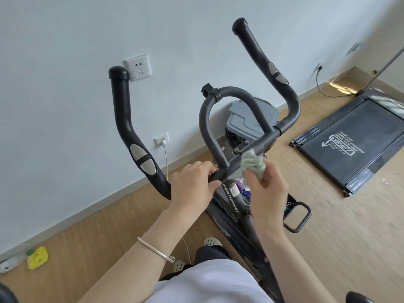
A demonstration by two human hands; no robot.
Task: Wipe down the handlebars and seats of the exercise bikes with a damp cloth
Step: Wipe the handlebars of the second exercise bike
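The exercise bike's black handlebars [284, 125] fill the middle of the view, with a left horn [122, 110], a right horn [260, 53] and an inner loop [205, 119]. My left hand [192, 186] is closed around the crossbar just left of the loop's base. My right hand [266, 182] holds a bunched pale green cloth [317, 162] pressed against the crossbar right of the loop. A dark seat edge [358, 298] shows at the bottom right corner.
A grey console [247, 119] sits behind the loop. A flat black treadmill [354, 141] lies on the wooden floor to the right. The white wall carries sockets [138, 67] and a plugged white cable [166, 156]. A yellow item [37, 258] lies by the baseboard.
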